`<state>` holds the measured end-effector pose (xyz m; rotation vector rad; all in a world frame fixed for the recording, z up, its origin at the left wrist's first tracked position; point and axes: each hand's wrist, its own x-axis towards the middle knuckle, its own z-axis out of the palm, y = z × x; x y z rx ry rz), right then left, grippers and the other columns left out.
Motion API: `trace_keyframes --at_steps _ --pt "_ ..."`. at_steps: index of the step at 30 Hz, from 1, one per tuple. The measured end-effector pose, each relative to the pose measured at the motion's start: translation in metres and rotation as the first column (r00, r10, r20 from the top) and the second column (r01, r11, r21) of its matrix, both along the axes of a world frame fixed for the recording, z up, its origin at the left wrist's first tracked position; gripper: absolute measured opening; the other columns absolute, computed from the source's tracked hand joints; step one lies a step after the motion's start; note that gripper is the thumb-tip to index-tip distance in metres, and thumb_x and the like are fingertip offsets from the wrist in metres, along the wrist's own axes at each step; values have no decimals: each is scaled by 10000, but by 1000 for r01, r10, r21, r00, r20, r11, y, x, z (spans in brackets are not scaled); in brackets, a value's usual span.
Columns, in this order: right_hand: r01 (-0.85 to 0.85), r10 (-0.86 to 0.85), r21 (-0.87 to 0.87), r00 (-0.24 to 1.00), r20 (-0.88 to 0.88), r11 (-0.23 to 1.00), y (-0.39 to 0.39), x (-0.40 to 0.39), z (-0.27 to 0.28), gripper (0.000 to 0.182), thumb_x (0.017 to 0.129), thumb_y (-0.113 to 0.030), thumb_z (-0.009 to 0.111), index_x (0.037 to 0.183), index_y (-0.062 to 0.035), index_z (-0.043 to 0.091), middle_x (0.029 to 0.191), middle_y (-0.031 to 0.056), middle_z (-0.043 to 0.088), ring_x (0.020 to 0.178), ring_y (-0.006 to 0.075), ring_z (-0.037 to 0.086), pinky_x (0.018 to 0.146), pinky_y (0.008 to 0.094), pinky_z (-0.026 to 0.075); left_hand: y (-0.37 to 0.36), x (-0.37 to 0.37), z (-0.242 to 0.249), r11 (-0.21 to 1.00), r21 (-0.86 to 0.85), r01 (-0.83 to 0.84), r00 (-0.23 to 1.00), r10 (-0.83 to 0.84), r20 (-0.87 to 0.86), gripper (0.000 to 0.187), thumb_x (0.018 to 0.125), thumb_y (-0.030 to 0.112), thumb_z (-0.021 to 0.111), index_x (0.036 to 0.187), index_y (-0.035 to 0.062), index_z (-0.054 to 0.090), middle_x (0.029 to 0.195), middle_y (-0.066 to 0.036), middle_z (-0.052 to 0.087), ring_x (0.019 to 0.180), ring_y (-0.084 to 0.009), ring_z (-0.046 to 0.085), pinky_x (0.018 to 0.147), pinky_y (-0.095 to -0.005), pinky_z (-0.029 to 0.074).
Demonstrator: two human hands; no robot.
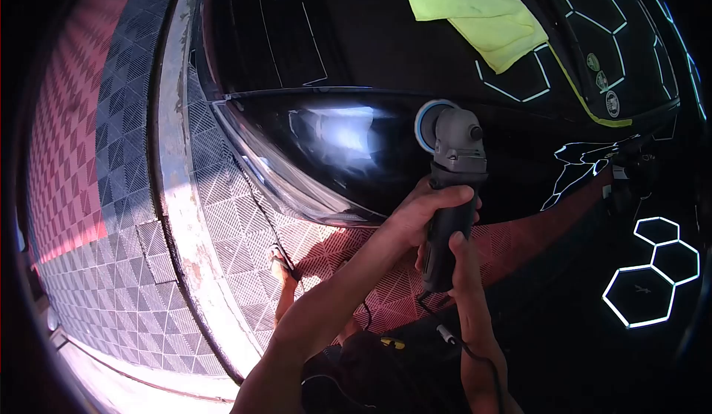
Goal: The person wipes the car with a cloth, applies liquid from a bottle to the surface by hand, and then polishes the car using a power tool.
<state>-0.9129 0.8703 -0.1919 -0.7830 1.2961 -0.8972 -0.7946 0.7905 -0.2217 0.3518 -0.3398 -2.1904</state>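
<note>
A grey and black polisher (pixel 452 225) is in both of my hands, with its cord trailing from the lower end. My left hand (pixel 417 210) wraps the body just below the head, thumb across the top. Lower down, my right hand (pixel 461 267) closes round the rear of the handle. The round pad (pixel 426 126), pale with a blue layer, is tilted on edge against the glossy black car panel (pixel 393 158). Bright light reflects off the panel left of the pad. Part of the pad is hidden behind the polisher head.
Yellow-green cloths (pixel 482 13) lie on the dark car surface above the polisher. The power cord (pixel 475 355) hangs beside my right forearm. Patterned floor tiles (pixel 122 214) in grey and red run along the left. A sandalled foot (pixel 279 263) stands below the car's edge.
</note>
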Motion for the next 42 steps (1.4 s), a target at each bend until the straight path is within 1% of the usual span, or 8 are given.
trace_keyframes --at_steps 8,14,16,20,25,36,39,42 --pt "-196 190 -13 965 -183 981 -18 73 -17 578 863 -510 560 1016 47 529 740 106 611 581 174 621 520 272 504 11 83 -22 965 9 -261 964 261 -51 706 761 438 728 1225 -17 454 953 -160 616 822 -282 662 730 -392 582" --pt "-180 182 50 983 -31 982 -5 40 -10 629 839 -543 595 1046 44 512 765 111 611 584 173 621 525 273 508 5 45 -6 996 62 -68 997 70 -23 495 791 299 730 1120 -18 537 922 -141 640 817 -239 661 724 -354 567" --pt "21 -21 8 998 61 1000 3 26 -8 651 822 -574 603 1025 38 517 754 109 607 587 181 627 526 282 517 2 26 3 997 75 2 999 -6 45 523 767 301 753 1115 -25 537 916 -141 637 816 -230 659 724 -342 561" --pt "51 -53 33 994 95 998 4 22 -11 635 811 -558 621 1029 33 540 737 89 615 594 168 631 523 277 516 4 27 -4 1000 6 7 999 -7 40 514 778 303 739 1111 -34 538 942 -148 638 843 -237 657 732 -346 560" --pt "-235 249 105 957 -149 966 2 52 -17 611 828 -550 592 1012 30 534 754 94 621 623 183 642 557 292 533 35 64 -42 988 31 -154 981 156 -118 677 785 383 693 1271 10 403 1018 -155 597 928 -275 630 797 -397 561" --pt "-26 22 66 998 55 998 41 -9 -26 792 747 -692 634 1028 41 529 742 111 623 608 199 648 532 295 537 39 -8 -24 998 -1 69 996 -69 59 505 769 278 727 1137 -3 525 965 -131 634 862 -229 649 766 -360 553" --pt "-35 33 97 999 24 995 47 -1 -26 780 745 -690 640 1015 35 535 737 113 618 594 196 643 521 284 529 58 10 -28 999 39 -32 999 31 18 525 763 296 725 1143 -5 523 964 -130 634 869 -234 652 767 -358 554" --pt "-224 239 90 946 -218 970 47 30 -39 717 739 -493 743 1133 66 527 911 191 662 839 276 680 756 346 528 78 52 -45 983 118 -142 971 162 -176 592 755 297 726 1204 7 472 1018 -155 607 917 -264 643 815 -394 556"
